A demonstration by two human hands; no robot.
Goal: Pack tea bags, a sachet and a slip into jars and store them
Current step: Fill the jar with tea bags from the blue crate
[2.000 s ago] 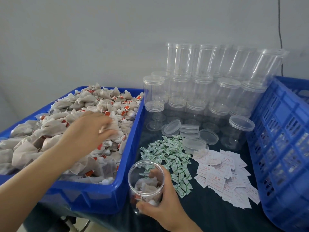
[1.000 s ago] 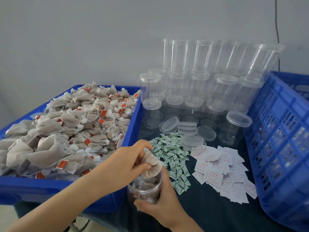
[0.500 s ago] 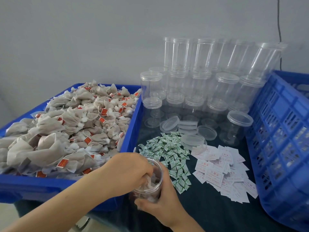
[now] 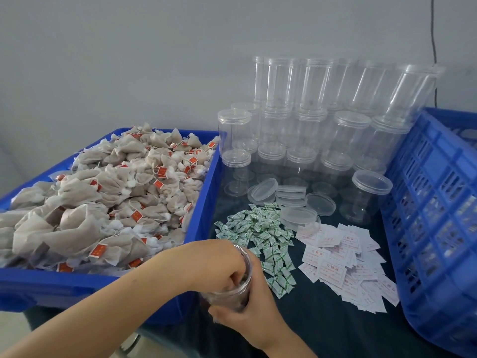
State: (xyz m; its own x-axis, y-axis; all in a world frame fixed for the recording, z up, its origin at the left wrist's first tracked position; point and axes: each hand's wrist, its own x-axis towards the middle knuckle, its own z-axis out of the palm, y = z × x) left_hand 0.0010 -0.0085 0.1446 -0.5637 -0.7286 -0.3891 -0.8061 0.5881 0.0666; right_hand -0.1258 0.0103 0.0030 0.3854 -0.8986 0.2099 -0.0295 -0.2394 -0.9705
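Head view: jar (image 4: 233,293) stands about upright at the near edge of the bench (image 4: 317,329), its long axis vertical and its open mouth pointing up, just beside the near right corner of the blue bin (image 4: 51,288). Right hand (image 4: 254,310) wraps the jar's lower wall from the near right side, fingers curled round it in a closed grip. Left hand (image 4: 206,262) reaches over from the left, its fingers bent down into the jar's mouth; whether they pinch a tea bag inside I cannot tell, since the knuckles hide the tips. Brownish contents show through the jar's wall. Tea bags (image 4: 108,202) with red tags fill the bin. Green sachets (image 4: 260,236) lie heaped on the bench just right of the jar, and white slips (image 4: 343,267) with red print lie farther right. Empty jars (image 4: 322,130) stand stacked behind, with loose lids (image 4: 289,196) before them. A blue crate (image 4: 436,223) sits at the right.
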